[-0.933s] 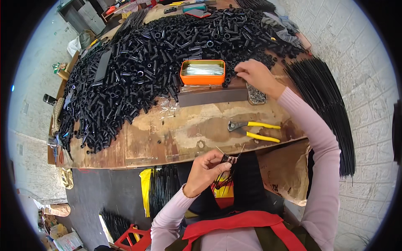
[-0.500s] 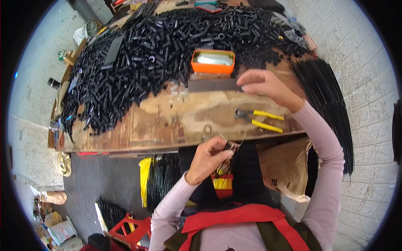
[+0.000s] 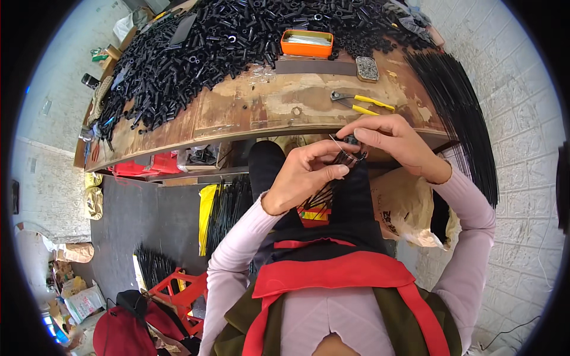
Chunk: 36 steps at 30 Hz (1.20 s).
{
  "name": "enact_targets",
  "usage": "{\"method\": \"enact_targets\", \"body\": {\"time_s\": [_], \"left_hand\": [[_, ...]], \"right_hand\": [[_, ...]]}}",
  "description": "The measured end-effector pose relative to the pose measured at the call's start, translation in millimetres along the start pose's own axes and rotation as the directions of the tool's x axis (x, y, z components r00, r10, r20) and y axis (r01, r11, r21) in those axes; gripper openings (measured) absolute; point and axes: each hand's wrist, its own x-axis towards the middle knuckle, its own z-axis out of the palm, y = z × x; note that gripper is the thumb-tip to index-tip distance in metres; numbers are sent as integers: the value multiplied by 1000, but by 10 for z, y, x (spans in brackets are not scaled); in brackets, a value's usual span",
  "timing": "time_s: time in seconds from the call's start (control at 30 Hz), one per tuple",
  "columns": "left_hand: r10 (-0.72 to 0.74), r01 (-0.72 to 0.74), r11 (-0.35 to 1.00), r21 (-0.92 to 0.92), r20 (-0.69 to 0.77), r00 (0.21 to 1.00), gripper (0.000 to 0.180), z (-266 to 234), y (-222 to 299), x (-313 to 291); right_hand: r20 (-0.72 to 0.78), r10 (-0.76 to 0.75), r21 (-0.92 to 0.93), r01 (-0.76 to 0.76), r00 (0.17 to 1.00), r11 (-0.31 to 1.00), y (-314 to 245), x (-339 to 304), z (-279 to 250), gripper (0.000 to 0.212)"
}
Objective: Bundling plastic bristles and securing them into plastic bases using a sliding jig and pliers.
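Two hands, wooden table, white wall

Even, fairly bright indoor light fills a round fisheye view with black corners and a thin bluish fringe on its left rim. The pale wall at 3 o'clock looks bright; the floor near 9 o'clock is dark. Small glints dot the black tubes at 11 o'clock. Shadow gathers beneath the table, whose front edge bends into an arc. The left hand and right hand, near centre, look reasonably sharp; far clutter at 8 o'clock is smeared.
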Motion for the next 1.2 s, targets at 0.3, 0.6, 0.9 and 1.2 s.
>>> {"method": "enact_targets", "body": {"time_s": [0.3, 0.6, 0.9, 1.2], "left_hand": [[9, -10, 996, -84, -15, 1000, 32, 161, 120, -178], [21, -21, 1000, -7, -1, 1000, 23, 162, 64, -212], [14, -18, 998, -56, -61, 998, 15, 212, 87, -239], [-6, 2, 999, -46, -87, 996, 20, 243, 76, -236]], "right_hand": [[-75, -97, 77, 102, 992, 992, -86, -251, 117, 23], [-92, -104, 14, 106, 990, 994, -153, -350, 175, 11], [-156, -144, -72, 134, 977, 988, -163, -346, 226, 12], [-188, -154, -52, 147, 970, 988, -155, -389, 241, 13]]}}
